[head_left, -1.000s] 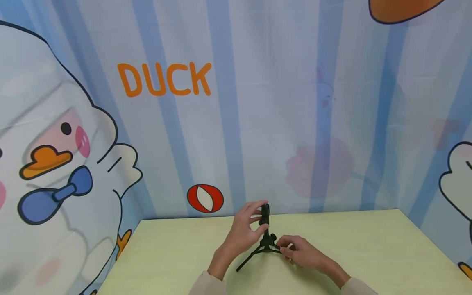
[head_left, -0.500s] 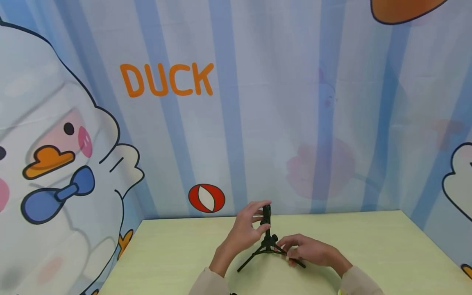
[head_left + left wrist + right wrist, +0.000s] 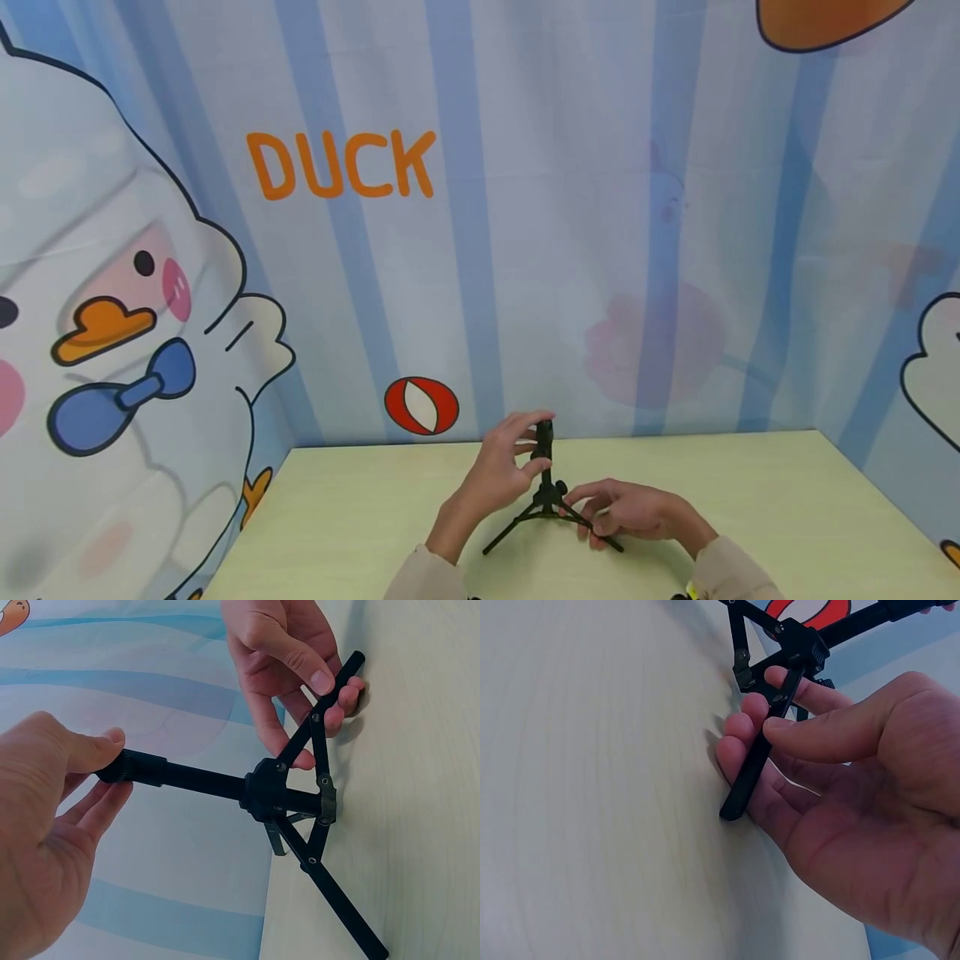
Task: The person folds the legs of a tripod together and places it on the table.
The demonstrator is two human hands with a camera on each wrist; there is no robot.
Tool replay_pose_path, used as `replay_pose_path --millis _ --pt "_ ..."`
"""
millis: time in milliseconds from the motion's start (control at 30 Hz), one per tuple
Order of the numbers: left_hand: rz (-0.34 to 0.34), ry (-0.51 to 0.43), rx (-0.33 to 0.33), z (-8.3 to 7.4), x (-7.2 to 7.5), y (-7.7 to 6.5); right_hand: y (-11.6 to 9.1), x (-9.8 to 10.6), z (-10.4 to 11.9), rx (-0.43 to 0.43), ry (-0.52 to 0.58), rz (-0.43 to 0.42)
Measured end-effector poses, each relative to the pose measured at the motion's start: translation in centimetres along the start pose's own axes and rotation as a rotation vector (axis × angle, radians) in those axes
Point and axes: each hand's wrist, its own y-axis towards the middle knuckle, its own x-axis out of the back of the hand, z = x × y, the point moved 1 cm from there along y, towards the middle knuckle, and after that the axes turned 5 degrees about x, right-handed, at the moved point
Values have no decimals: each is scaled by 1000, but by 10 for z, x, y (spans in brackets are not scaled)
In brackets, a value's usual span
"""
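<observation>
A small black tripod (image 3: 548,493) stands upright on the table with its legs spread. My left hand (image 3: 498,467) grips the top of its centre column, thumb on one side and fingers on the other. In the left wrist view the column (image 3: 202,780) runs from that grip down to the leg hub (image 3: 266,791). My right hand (image 3: 633,510) pinches one leg between thumb and curled fingers. The right wrist view shows this leg (image 3: 750,772) with its free end sticking out past the fingers. Another leg (image 3: 337,907) slants away, untouched.
The pale yellow table (image 3: 360,517) reaches back to a blue striped curtain (image 3: 540,250) printed with ducks and a red ball. Small dark and yellow bits (image 3: 690,592) show beside the right sleeve at the bottom edge.
My right hand has shifted slightly right and down along the tripod leg, whose end now shows beyond the fingers. The left hand keeps its grip on the column.
</observation>
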Motion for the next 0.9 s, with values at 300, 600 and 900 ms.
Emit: replay_pose_path --millis 300,600,900 --pt "0 20 -8 0 0 -1 -2 4 -1 7 34 46" --pt "7 42 -20 2 0 -1 -3 6 -4 22 18 45" --pt "16 46 -22 1 1 -1 -4 6 -6 43 23 68"
